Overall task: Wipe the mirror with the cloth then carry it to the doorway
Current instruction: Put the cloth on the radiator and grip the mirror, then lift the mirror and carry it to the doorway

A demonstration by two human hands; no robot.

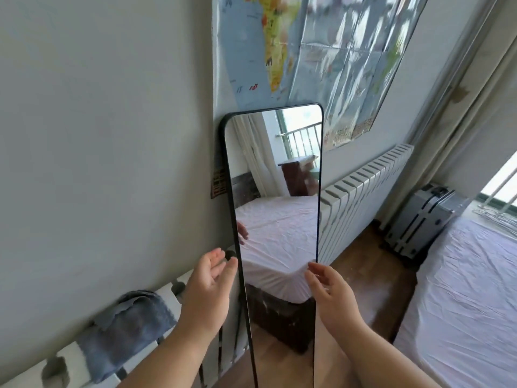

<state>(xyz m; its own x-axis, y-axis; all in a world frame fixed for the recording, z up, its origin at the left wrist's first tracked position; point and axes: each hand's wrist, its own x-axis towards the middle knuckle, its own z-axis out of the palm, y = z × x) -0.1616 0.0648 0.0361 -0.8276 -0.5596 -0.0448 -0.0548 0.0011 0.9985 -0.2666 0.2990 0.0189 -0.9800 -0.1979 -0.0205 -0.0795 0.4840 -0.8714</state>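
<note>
A tall mirror (275, 175) with a thin black frame and rounded top corners leans upright against the grey wall; a bed and a window show in its glass. My left hand (210, 278) is open beside its left edge, fingers apart, just short of the frame. At the mirror's right edge my right hand (328, 287) is open too, fingertips at or almost at the frame. A crumpled blue-grey cloth (127, 329) lies draped over the white radiator at lower left; neither hand holds it.
A white radiator (363, 191) runs along the wall behind and to the right of the mirror. A map poster (321, 51) hangs above. A grey suitcase (419, 219) stands by the curtain, and a bed (470, 289) with a pale sheet fills the right side.
</note>
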